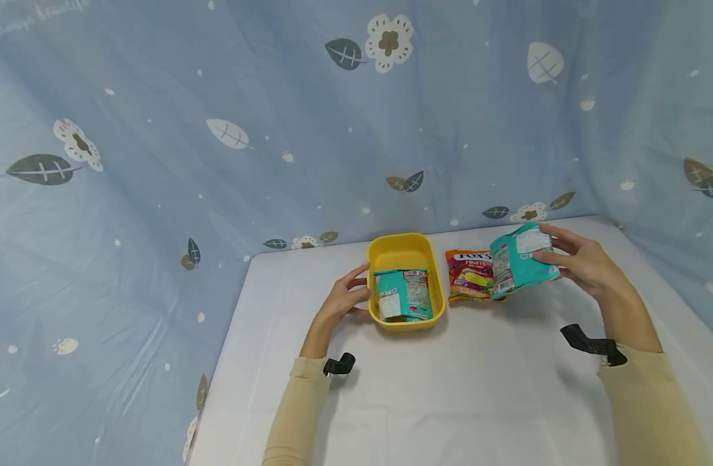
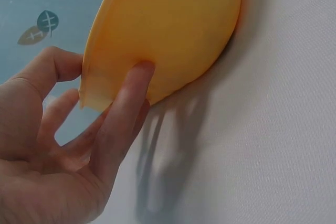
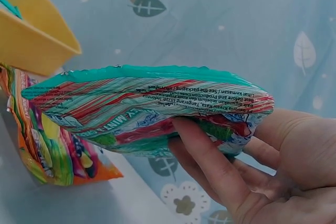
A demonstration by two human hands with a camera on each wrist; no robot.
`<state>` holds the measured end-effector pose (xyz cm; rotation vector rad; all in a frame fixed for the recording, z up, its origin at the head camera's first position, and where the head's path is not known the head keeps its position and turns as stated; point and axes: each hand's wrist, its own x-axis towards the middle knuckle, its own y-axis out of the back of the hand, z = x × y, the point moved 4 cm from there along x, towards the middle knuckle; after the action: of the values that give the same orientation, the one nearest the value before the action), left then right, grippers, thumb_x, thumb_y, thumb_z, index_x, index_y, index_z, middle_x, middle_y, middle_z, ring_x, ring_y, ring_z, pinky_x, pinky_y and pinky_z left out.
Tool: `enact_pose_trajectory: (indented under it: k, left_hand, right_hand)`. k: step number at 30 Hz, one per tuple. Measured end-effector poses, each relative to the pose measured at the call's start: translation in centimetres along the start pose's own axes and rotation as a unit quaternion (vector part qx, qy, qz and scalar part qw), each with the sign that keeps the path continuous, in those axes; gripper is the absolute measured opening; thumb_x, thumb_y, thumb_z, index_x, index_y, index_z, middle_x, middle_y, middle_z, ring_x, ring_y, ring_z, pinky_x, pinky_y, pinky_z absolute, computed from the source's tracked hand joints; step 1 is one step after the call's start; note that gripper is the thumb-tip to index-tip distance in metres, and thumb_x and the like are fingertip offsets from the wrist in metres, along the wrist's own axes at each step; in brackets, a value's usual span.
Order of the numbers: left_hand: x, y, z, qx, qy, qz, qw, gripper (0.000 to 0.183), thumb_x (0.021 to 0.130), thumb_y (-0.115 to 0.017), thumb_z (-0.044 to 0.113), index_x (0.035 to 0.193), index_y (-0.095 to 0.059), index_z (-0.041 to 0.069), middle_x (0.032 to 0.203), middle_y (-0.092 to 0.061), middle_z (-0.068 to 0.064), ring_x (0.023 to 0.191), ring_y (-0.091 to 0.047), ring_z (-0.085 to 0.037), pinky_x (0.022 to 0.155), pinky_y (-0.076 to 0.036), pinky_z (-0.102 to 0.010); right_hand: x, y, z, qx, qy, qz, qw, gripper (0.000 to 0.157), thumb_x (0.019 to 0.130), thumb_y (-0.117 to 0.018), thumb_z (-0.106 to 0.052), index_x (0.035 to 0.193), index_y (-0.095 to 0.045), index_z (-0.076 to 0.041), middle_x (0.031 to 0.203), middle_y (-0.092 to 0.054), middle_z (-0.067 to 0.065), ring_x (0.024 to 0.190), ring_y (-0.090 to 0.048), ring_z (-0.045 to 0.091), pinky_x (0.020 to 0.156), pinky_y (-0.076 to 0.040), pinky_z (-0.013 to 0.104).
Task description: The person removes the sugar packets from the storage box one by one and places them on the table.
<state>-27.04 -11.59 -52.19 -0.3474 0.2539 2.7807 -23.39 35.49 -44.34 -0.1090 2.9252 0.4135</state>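
A yellow plastic container (image 1: 406, 243) stands at mid-table with a teal candy bag (image 1: 403, 294) lying inside. At its left side my left hand (image 1: 346, 296) holds the rim and wall; in the left wrist view a finger presses the outer wall (image 2: 173, 30) while other fingertips meet the rim. My right hand (image 1: 586, 262) pinches another teal candy bag (image 1: 522, 255) by its right side, raised and tilted above the table. An orange bag of Fox's fruit candy (image 1: 468, 275) lies right of the container, partly covered by the raised bag.
The white table (image 1: 449, 395) backs onto a blue curtain (image 1: 310, 129) printed with leaves and flowers, which also hangs along the left. A black camera mount (image 1: 340, 364) sits on the left wrist, another mount (image 1: 592, 343) on the right.
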Motion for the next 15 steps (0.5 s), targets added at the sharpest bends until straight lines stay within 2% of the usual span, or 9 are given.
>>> enact_pose_trajectory:
  k: [7,15]
  left_hand:
    - [0.3,-0.1,0.2,0.006,-0.002,0.005,1.0,0.069,0.089,-0.068,0.012,0.147,-0.043,0.038,0.142,-0.051,-0.009,0.105,-0.066,-0.026,0.066,-0.064,-0.041]
    - [0.3,0.0,-0.1,0.009,0.008,0.01,0.9999,0.07,0.088,-0.069,0.013,0.147,-0.043,0.039,0.141,-0.051,-0.008,0.106,-0.066,-0.026,0.066,-0.064,-0.041]
  right_hand:
    - [0.3,0.5,0.5,-0.003,-0.012,-0.003,1.0,0.082,0.094,-0.065,-0.031,0.159,-0.016,-0.024,0.163,-0.007,0.026,0.088,-0.061,-0.009,0.072,-0.061,0.02]
    - [0.5,0.6,1.1,-0.003,-0.022,0.0,1.0,0.081,0.094,-0.065,-0.032,0.159,-0.017,-0.023,0.161,0.002,0.029,0.086,-0.06,-0.012,0.069,-0.06,0.02]
